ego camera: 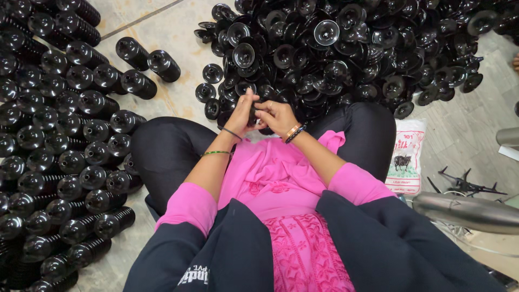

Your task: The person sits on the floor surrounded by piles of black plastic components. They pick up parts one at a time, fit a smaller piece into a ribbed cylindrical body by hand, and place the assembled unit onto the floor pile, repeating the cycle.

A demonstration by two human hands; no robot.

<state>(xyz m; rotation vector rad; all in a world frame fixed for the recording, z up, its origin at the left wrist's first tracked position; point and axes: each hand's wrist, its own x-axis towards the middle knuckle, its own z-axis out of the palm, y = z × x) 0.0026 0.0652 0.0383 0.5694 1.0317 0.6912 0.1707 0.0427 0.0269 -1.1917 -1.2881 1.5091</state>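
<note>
Both the left hand (241, 112) and right hand (275, 116) close around a small black disc (253, 115) held above the lap, and a loose pinch could likely drop it into the pile of discs (346, 48) ahead.

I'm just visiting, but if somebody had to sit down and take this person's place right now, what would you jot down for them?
Left hand and right hand: both closed around one small black part held above the lap; its shape is mostly hidden by the fingers.
Loose black discs: big heap on the floor straight ahead, against the knees.
Stacked black columns: many rows lying on the floor to the left, a few set apart near the heap.
Done: the stacked rows, apparently. Left: the heap, still large.
</note>
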